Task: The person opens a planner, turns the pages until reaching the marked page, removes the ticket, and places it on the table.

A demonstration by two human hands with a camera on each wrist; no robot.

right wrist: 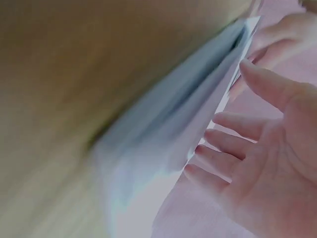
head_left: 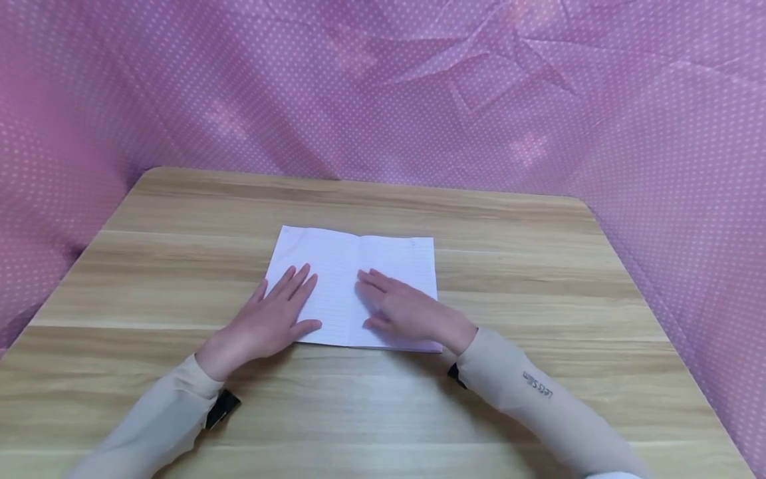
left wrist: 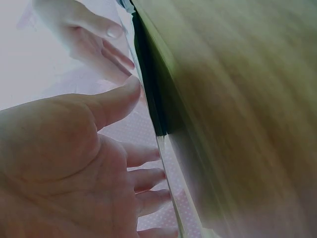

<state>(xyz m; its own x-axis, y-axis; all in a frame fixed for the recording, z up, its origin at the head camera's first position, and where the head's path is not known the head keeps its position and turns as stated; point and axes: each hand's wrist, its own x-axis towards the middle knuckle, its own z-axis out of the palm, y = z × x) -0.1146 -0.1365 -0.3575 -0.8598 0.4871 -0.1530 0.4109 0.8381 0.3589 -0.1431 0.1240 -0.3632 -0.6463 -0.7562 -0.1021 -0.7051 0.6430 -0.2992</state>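
Observation:
An open notebook (head_left: 335,266) with white lined pages lies on the wooden table, its centre fold running away from me. My left hand (head_left: 272,322) rests on the left page with its fingers spread and straight. On the right page lies my right hand (head_left: 409,309), fingers extended toward the fold. The left wrist view shows the left hand (left wrist: 64,158) with fingertips at the notebook's edge and a dark strip along the notebook's side. In the right wrist view, the fingertips of the right hand (right wrist: 267,168) touch the page edge of the notebook (right wrist: 163,129), which is blurred.
The light wooden table (head_left: 538,279) has rounded far corners and extends on all sides of the notebook. A pink polka-dot cloth (head_left: 383,100) hangs behind the table and along both sides. Dark wrist devices (head_left: 223,407) sit under the pale sleeves (head_left: 532,399).

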